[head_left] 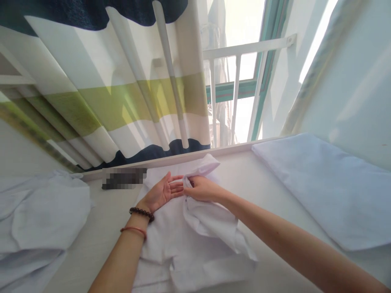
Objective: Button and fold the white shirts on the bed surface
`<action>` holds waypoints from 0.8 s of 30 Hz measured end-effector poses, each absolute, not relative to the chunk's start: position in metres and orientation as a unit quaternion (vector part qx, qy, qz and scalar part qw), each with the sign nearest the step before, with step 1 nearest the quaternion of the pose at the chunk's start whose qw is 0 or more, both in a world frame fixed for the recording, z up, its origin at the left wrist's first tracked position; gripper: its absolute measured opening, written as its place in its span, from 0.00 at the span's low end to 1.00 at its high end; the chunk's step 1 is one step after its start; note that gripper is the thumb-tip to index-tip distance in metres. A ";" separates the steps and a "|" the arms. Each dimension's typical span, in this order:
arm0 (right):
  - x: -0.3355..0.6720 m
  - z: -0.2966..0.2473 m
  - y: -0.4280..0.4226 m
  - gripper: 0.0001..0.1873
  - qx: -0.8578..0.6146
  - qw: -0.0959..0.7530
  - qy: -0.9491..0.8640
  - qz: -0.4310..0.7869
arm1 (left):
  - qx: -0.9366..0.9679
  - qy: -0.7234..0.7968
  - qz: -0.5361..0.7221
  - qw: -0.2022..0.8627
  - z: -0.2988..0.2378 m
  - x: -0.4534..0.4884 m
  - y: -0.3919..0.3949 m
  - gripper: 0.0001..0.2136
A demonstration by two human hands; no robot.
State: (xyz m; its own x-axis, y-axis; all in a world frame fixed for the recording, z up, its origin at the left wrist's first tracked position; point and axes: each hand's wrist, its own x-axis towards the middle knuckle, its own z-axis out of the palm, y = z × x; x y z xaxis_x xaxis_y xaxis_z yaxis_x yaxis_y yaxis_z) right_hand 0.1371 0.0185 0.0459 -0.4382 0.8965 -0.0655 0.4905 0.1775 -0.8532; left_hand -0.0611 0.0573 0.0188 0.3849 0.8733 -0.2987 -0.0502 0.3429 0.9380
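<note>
A white garment [165, 240] lies rumpled on the pale surface in front of me, part of it bunched up at its right side. My right hand [200, 188] grips a gathered edge of this garment between thumb and fingers. Coming in from the left, my left hand [163, 190] is turned palm up with its fingers stretched out. Its fingertips reach the cloth edge beside my right hand and are partly hidden there. Dark beads and a thin reddish band circle my left wrist.
A folded white cloth [332, 191] lies at the right, and another white cloth heap [42, 215] at the left. A blurred-out dark object [124, 179] sits near the back edge. Behind stand a striped curtain [137, 97], a white railing [238, 77] and a window.
</note>
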 end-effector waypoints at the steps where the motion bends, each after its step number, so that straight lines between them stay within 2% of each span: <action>1: 0.132 0.048 0.021 0.10 -0.455 0.211 -0.738 0.452 | 0.461 0.436 0.339 0.695 0.019 -0.062 0.058 0.25; 3: 0.128 0.049 0.022 0.09 -0.407 0.166 -0.745 0.501 | 0.466 0.430 0.341 0.693 0.019 -0.064 0.057 0.25; 5: 0.131 0.044 0.016 0.11 -0.371 0.158 -0.725 0.559 | 0.480 0.435 0.335 0.684 0.018 -0.064 0.056 0.22; 9: 0.149 0.030 -0.005 0.17 -0.334 0.206 -0.641 0.660 | 0.496 0.445 0.332 0.668 0.015 -0.061 0.054 0.14; 13: 0.164 0.027 -0.026 0.14 -0.326 0.236 -0.585 0.704 | 0.502 0.472 0.335 0.642 0.013 -0.053 0.054 0.10; 15: 0.171 0.030 -0.037 0.13 -0.337 0.248 -0.625 0.658 | 0.502 0.489 0.340 0.627 0.011 -0.049 0.054 0.11; 17: 0.179 0.032 -0.048 0.14 -0.340 0.257 -0.718 0.551 | 0.500 0.499 0.345 0.618 0.010 -0.047 0.054 0.13; 21: 0.190 0.029 -0.065 0.16 -0.310 0.204 -0.863 0.342 | 0.512 0.483 0.321 0.634 0.013 -0.049 0.049 0.17; 24: 0.192 0.026 -0.061 0.14 -0.296 0.183 -0.886 0.307 | 0.541 0.435 0.275 0.666 0.018 -0.051 0.042 0.24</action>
